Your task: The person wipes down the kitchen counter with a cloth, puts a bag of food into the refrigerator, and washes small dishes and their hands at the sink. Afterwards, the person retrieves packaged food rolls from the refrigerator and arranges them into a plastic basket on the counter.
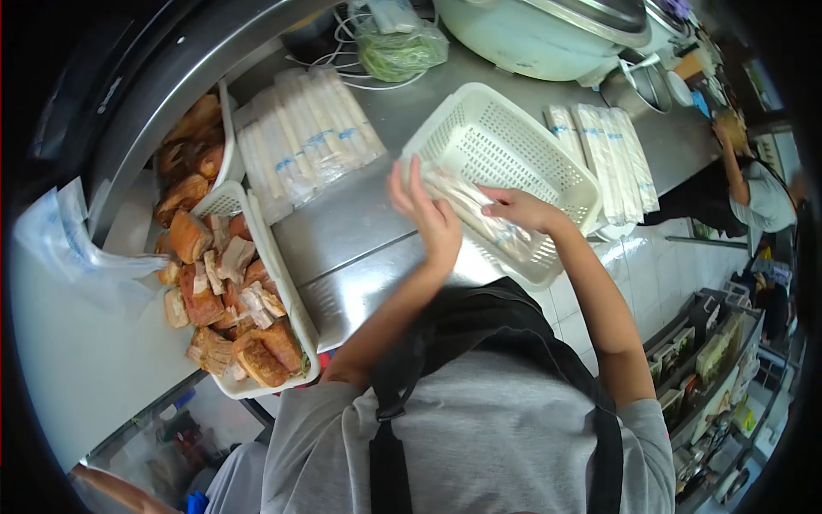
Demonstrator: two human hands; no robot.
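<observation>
My right hand (522, 210) is closed on a clear plastic packet of pale sticks (471, 204) above a white perforated basket (561, 176). My left hand (431, 221) is at the packet's other end, fingers stretched out and apart, a little blurred; whether its palm touches the plastic I cannot tell. More long plastic-wrapped packs with blue print (308, 141) lie side by side on the steel counter (317, 236), left of the basket. Another group of wrapped packs (608, 158) lies to its right.
Chunks of browned roast meat (205, 291) fill a white basket (304, 343) at left. Beside them is a white board (94, 360) with a plastic bag (86, 244). Behind stand a large cooker (548, 43), bagged greens (394, 51) and a metal pot (638, 90). A co-worker (762, 193) is at right.
</observation>
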